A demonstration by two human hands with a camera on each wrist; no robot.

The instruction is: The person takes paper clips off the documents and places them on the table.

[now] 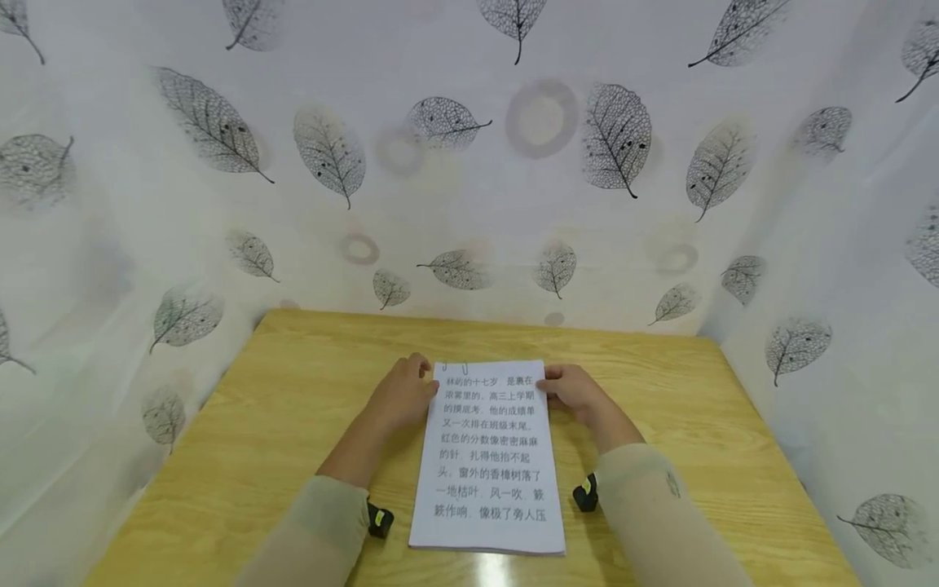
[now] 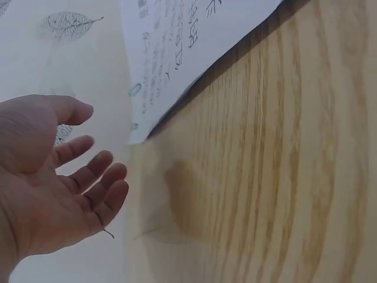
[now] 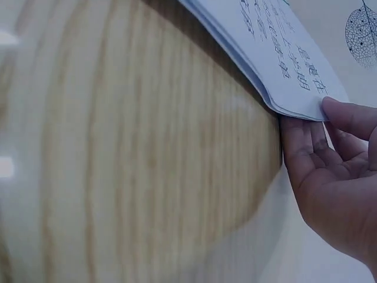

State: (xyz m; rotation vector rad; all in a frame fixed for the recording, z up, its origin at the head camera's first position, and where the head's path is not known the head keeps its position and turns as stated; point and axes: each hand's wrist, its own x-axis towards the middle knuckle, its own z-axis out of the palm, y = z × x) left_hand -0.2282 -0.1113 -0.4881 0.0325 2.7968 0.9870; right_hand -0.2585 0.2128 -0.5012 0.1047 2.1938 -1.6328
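A stack of white printed sheets (image 1: 487, 534) lies lengthwise before me, covered in large Chinese characters. Two paper clips (image 1: 465, 368) sit on its top edge near the left corner. My right hand (image 1: 575, 390) pinches the upper right corner; in the right wrist view the thumb (image 3: 347, 115) is on top and the other fingers are beneath the sheets. Beside the upper left corner is my left hand (image 1: 402, 393). The left wrist view shows this hand (image 2: 53, 183) with its fingers loosely bent, apart from the paper and holding nothing.
The sheets are on a yellow wood-grain table (image 1: 293, 350). A pale curtain (image 1: 455, 204) with a leaf print surrounds its back and sides. Black wrist devices (image 1: 380, 519) show at both sleeves.
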